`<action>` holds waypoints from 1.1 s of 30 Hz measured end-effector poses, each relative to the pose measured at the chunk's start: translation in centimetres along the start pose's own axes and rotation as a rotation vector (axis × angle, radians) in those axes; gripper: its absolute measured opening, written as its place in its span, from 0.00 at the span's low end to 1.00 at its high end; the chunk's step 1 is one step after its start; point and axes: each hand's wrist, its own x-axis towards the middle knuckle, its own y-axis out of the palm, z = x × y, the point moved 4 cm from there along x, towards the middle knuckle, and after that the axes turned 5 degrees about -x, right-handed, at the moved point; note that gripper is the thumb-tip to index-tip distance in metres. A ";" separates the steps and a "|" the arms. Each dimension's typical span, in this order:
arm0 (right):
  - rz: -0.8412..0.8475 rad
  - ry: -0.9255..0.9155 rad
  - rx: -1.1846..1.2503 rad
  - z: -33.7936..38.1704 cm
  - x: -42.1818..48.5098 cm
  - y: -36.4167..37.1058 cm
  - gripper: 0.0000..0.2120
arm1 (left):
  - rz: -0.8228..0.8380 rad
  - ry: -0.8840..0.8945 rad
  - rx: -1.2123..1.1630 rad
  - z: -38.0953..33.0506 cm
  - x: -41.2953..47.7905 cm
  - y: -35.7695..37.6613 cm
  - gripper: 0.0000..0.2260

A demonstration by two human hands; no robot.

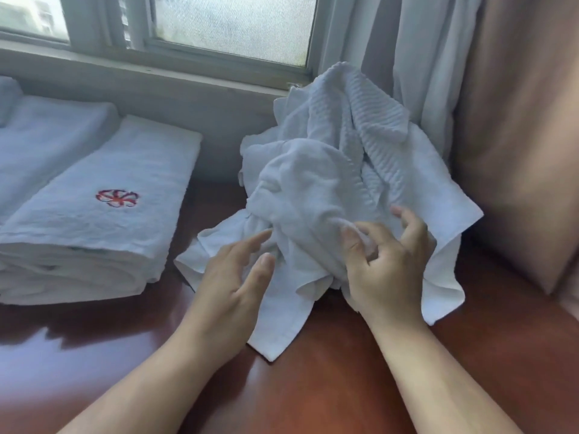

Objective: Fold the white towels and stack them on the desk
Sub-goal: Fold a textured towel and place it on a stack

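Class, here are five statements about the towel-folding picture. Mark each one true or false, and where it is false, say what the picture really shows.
1. The right hand pinches cloth of the crumpled towel pile. True.
2. The left hand grips a folded towel. False: it is open, fingers spread, at the pile's lower edge.
3. The folded stack lies left of the pile, its top towel bearing a red emblem. True.
4. The pile sits on a green carpet. False: it sits on a reddish-brown desk.
5. Every towel is already folded. False: the pile is still loose and crumpled.
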 end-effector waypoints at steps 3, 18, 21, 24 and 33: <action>0.178 0.184 0.222 -1.1 0.5 0.0 0.23 | 0.009 -0.018 -0.075 -0.5 -0.2 -0.1 0.21; 0.134 0.272 0.366 -1.3 0.9 -0.1 0.15 | -0.135 0.043 0.294 -2.0 0.1 0.3 0.29; 0.027 0.366 0.170 -2.4 3.5 -1.0 0.07 | -0.064 0.080 0.541 -2.4 1.2 2.5 0.33; 0.205 0.468 0.131 -3.7 5.4 0.8 0.30 | -0.056 0.059 0.741 -1.6 2.3 3.4 0.36; 0.030 0.188 -0.199 -1.9 7.6 2.2 0.23 | -0.074 0.202 0.832 -1.5 2.5 2.6 0.29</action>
